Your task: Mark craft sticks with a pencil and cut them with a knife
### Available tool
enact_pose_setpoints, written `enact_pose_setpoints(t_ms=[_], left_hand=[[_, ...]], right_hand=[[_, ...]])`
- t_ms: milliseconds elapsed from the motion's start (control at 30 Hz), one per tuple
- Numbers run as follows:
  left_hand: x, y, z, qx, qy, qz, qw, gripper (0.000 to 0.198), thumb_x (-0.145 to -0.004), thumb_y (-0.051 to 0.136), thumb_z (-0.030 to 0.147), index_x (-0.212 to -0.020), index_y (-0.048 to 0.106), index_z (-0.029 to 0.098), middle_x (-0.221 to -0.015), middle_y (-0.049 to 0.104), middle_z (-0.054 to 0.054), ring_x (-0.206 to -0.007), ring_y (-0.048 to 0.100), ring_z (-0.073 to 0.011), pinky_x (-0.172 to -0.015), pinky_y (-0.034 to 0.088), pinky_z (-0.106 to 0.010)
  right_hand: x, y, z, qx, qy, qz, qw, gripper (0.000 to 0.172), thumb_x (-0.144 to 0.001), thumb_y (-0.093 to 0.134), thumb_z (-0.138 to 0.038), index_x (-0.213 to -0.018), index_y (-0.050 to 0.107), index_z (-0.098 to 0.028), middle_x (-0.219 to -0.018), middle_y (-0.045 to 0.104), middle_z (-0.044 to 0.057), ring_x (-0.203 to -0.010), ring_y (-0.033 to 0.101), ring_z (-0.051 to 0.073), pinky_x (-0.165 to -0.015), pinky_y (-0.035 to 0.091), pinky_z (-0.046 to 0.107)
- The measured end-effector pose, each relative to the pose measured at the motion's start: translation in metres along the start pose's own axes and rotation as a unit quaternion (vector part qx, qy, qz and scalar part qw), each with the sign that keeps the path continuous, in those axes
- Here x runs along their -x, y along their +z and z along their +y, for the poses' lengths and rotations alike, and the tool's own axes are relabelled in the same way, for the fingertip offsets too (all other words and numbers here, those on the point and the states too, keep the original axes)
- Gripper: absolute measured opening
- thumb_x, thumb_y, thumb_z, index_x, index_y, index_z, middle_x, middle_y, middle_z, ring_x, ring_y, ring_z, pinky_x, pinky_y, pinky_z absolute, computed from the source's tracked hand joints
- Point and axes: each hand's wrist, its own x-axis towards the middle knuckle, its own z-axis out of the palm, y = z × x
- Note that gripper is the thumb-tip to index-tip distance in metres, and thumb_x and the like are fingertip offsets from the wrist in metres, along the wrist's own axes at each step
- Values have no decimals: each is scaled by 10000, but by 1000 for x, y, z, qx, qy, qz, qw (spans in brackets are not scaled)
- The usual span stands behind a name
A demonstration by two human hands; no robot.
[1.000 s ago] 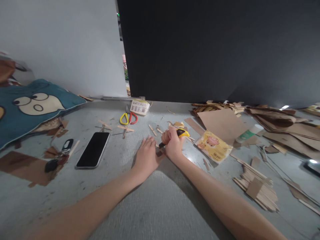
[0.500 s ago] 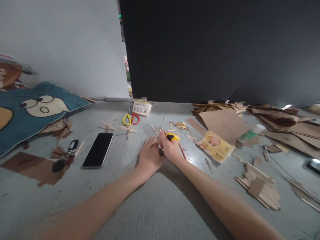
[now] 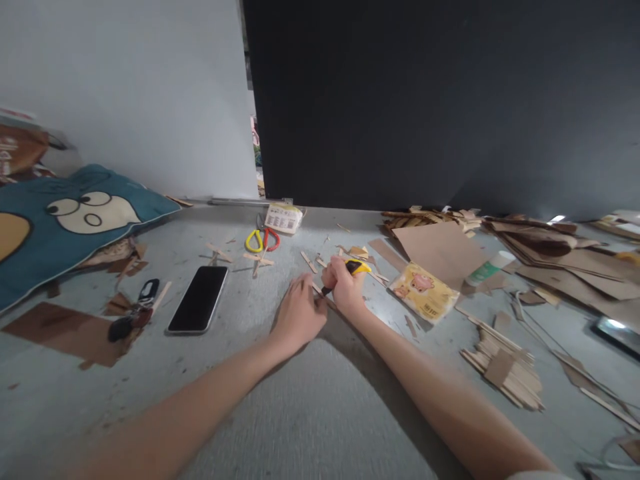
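My right hand [image 3: 345, 287] is wrapped around a yellow and black utility knife [image 3: 358, 267], whose dark tip end points down and left toward my left hand. Under the fingers of my left hand [image 3: 301, 310] a thin wooden stick [image 3: 317, 289] is pinned against the grey table. The knife's tip is at the stick, close beside my left fingertips; whether it touches the wood I cannot tell. Small wood offcuts [image 3: 309, 262] lie just beyond the hands.
A phone [image 3: 198, 299], keys [image 3: 135, 313] and a blue cushion [image 3: 90, 220] are on the left. Scissors [image 3: 262, 239] lie by a small packet [image 3: 283, 218]. To the right are a yellow packet [image 3: 425, 292], a glue stick [image 3: 490, 268], cardboard [image 3: 440, 247] and bundled wooden sticks [image 3: 505, 367].
My right hand has shifted slightly right and away from my left hand with the knife. A gap between the hands now shows the stick and the knife's dark end.
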Motion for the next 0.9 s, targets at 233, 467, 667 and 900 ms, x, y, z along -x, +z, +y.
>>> enact_pose_setpoints(t_ms=[233,467,667,900], left_hand=[[-8,4,-15,114,-67,107,985,548,-833,518,21,-1359,504,172,-1389,646,-180,-1401,561,-303,-1199,428,-506],[-9,11,-20,126,-62,141,980,518,-846,527,11,-1336,495,179,-1383,640,-185,-1378,576,-298,-1201,419,-518],[-9,11,-20,101,-54,152,982,496,-840,508,4,-1307,491,170,-1359,634,-183,-1402,528,-306,-1197,413,-528],[-7,8,-19,64,-51,138,987,500,-834,524,15,-1308,497,171,-1365,639,-162,-1378,523,-316,-1197,394,-523]], right_hand=[[-1,2,-9,-26,-5,8,1000,538,-791,720,-435,-539,279,-256,-469,201,-116,-418,157,60,-405,180,235],[0,-1,-8,-36,13,2,999,509,-775,710,-414,-519,301,-255,-458,214,-116,-402,174,57,-400,160,235],[2,0,-12,-19,31,16,999,502,-755,715,-395,-530,288,-258,-462,210,-122,-401,168,52,-392,158,232],[2,5,-13,4,28,22,999,499,-769,701,-403,-546,278,-260,-449,221,-115,-413,168,57,-386,165,225]])
